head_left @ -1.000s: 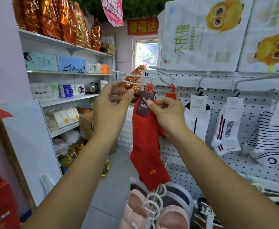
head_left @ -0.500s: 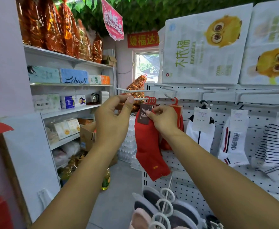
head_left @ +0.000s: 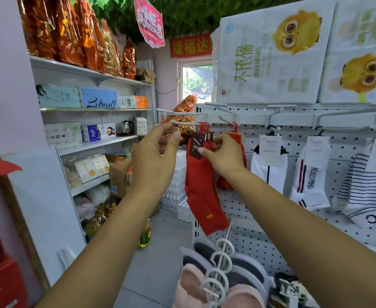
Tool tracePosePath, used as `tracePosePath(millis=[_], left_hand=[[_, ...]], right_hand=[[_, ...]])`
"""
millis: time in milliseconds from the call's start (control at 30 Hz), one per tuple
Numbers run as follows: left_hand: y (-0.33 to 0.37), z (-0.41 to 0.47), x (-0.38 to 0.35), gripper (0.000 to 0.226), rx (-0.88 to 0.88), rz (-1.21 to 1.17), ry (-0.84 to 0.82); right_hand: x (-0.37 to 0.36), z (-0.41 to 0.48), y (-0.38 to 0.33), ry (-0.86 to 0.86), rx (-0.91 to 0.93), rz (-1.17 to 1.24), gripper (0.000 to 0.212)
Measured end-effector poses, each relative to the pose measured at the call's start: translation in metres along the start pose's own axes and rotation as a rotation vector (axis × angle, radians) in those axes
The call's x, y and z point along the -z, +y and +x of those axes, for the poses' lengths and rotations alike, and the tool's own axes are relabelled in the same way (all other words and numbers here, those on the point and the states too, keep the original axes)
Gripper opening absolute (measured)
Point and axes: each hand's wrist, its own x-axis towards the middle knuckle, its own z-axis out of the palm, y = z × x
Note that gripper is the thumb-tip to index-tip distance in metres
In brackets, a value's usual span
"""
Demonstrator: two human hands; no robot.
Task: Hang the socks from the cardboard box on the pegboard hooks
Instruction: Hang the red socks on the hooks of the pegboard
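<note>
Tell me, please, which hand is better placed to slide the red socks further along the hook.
Right: the right hand pinches the red socks at their card, just under the hook; the left hand sits at the hook's tip.
</note>
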Motion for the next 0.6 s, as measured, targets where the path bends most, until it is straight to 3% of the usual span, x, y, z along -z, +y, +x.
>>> tracePosePath(millis=[133, 367, 600], left_hand=[[-0.005, -0.032, 0.017, 0.036, -0.038, 0.229, -0.094], [-0.004, -0.107, 0.066, 0.044, -0.062, 0.666, -0.315], [0.010, -0.249, 0.105, 0.053, 0.174, 0.795, -0.452]], right_hand=[[0.015, -0.036, -0.005, -0.023, 0.083, -0.111, 0.051], [0.064, -0.129, 0.004, -0.309, 0.353, -0.335, 0.059], [0.098, -0.253, 0.057, -0.551, 0.361, -0.346, 0.054]])
